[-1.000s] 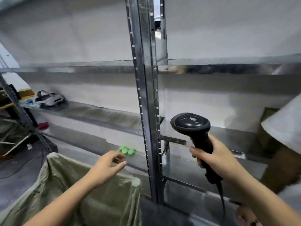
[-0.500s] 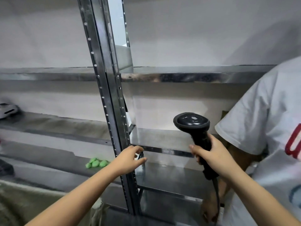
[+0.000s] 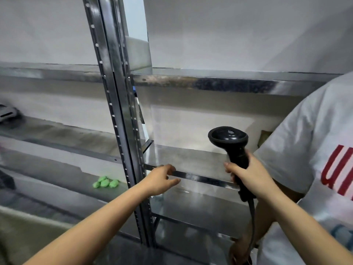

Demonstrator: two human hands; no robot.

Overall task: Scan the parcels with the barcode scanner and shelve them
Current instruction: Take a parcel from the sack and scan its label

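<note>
My right hand grips the handle of a black barcode scanner, head up, its cable hanging down. My left hand hovers empty with loosely curled fingers in front of the metal upright, near the front edge of the middle shelf. No parcel shows in view. The metal shelves to the right of the upright hold nothing that I can see.
A person in a white T-shirt with red letters stands close at the right, bent toward the lower shelves. Green small objects lie on a lower left shelf. A white-grey device sits at the far left.
The view swung right: the green sack left the frame and the person in white came in. My left hand moved right, past the upright. The scanner stayed upright in my right hand.
</note>
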